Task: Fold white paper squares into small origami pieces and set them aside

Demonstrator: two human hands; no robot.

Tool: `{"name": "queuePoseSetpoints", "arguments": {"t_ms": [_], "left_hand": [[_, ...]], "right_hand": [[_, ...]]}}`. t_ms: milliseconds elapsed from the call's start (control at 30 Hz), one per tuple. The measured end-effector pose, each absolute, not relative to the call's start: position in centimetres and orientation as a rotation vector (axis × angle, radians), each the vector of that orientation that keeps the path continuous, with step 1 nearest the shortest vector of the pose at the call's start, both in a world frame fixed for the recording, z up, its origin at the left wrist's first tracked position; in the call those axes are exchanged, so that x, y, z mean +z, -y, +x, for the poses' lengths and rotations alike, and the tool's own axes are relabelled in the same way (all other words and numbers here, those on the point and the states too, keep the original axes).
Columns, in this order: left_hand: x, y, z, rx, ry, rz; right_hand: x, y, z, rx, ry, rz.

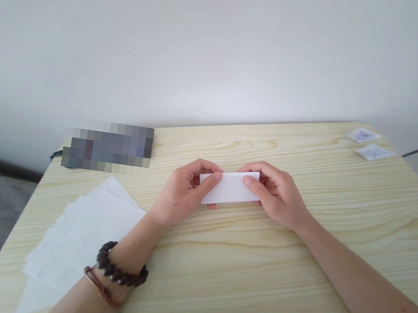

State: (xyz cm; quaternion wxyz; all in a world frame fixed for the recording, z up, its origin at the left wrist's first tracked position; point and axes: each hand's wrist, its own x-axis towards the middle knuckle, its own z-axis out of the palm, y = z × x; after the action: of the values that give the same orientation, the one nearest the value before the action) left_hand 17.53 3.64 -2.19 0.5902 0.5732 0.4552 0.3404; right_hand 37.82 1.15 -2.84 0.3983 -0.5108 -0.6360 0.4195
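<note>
A small folded white paper strip (229,188) lies on the light wooden table (255,266), held at both ends. My left hand (184,192) pinches its left end, thumb on top and fingers curled behind it. My right hand (275,194) grips the right end the same way. A dark bead bracelet (118,271) and a thin brown cord circle my left wrist.
A loose stack of white paper sheets (80,242) lies at the table's near left. Two small white packets (368,143) sit at the far right corner. A blurred dark object (107,146) rests at the far left edge by the white wall.
</note>
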Motion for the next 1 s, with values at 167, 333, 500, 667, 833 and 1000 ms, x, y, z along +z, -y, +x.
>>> {"name": "queuePoseSetpoints", "arguments": {"t_ms": [167,333,500,667,833,1000], "left_hand": [[-2.18,-3.62,17.56,0.787,-1.076,1.343],[-2.16,-3.63,17.55,0.788,-1.082,1.348],[-2.24,-3.67,17.52,0.788,-1.068,1.366],[-2.16,-3.62,17.61,0.791,-1.058,1.327],[-2.31,-3.68,17.52,0.784,-1.077,1.362],[-2.31,-3.76,17.42,0.785,-1.116,1.430]], "right_hand": [[-2.87,-1.11,37.80,1.064,1.613,-1.294],[-3.00,-1.11,37.90,1.037,1.627,-1.320],[-3.01,-1.10,37.92,1.024,1.634,-1.320],[-2.90,-1.10,37.83,1.033,1.633,-1.302],[-2.95,-1.09,37.87,1.045,1.630,-1.293],[-2.98,-1.13,37.90,1.036,1.630,-1.305]]}}
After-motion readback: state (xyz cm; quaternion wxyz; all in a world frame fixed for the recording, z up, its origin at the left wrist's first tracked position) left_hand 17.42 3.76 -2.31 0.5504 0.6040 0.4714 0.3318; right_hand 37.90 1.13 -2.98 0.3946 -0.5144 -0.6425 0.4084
